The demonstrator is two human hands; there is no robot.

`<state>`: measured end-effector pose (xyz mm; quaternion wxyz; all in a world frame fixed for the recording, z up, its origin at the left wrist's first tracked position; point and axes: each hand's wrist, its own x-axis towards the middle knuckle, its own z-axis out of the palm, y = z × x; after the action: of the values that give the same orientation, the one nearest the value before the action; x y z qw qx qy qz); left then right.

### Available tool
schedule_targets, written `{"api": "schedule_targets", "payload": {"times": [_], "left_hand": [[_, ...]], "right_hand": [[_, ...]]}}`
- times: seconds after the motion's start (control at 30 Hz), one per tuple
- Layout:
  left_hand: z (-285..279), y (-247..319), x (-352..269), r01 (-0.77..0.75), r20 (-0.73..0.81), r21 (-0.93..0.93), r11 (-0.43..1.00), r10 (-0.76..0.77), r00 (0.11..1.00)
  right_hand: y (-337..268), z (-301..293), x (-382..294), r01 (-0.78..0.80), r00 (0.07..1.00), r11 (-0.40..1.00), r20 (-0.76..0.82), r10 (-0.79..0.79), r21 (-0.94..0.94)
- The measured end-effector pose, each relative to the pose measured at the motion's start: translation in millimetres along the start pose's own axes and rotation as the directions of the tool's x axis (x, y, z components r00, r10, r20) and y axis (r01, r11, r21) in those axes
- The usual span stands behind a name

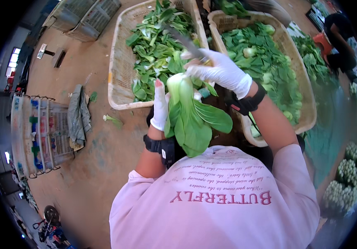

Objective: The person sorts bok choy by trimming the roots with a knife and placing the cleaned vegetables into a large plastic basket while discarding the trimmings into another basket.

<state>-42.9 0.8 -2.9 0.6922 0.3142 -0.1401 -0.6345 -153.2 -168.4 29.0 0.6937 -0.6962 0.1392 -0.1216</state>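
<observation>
A head of bok choy (pixel 186 109) hangs leaves-down in front of my chest, its pale base upward. My left hand (pixel 160 104), in a white glove with a bare thumb tip, grips it from the left and behind; most of those fingers are hidden by the stalks. In my white-gloved right hand (pixel 217 68) is a knife (pixel 186 42), its blurred blade slanting up and left over a crate. The fingers of this hand are at the base of the bok choy; whether they touch it I cannot tell. Both wrists wear black straps.
Loose trimmed leaves (pixel 156 46) lie in the left plastic crate (pixel 122 62). Bok choy heads (pixel 265 59) fill the right crate (pixel 306 102). A stacked crate (pixel 57 130) with a grey cloth (pixel 79 112) stands left. Another person (pixel 340 40) sits at far right near piled greens (pixel 310 59).
</observation>
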Motion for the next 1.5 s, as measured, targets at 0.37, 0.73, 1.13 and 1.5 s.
{"api": "schedule_targets", "payload": {"times": [0.37,0.73,1.13,1.5], "left_hand": [[-3,-64,38,0.341,0.044,0.164,0.926,-0.352,0.935],[49,-130,107,0.270,0.010,0.753,0.600,-0.420,0.907],[71,-275,186,-0.325,-0.260,0.659,-0.679,-0.610,0.748],[102,-123,135,-0.283,0.274,0.936,0.211,0.070,0.959]], "right_hand": [[47,-122,-110,-0.270,0.890,0.944,-0.325,0.321,0.192],[78,-432,-311,0.215,0.019,0.975,-0.999,0.046,0.049],[72,-183,-231,0.429,0.386,0.874,-0.921,0.050,0.227],[68,-124,-201,0.004,0.870,0.945,-0.465,-0.164,-0.327]]}}
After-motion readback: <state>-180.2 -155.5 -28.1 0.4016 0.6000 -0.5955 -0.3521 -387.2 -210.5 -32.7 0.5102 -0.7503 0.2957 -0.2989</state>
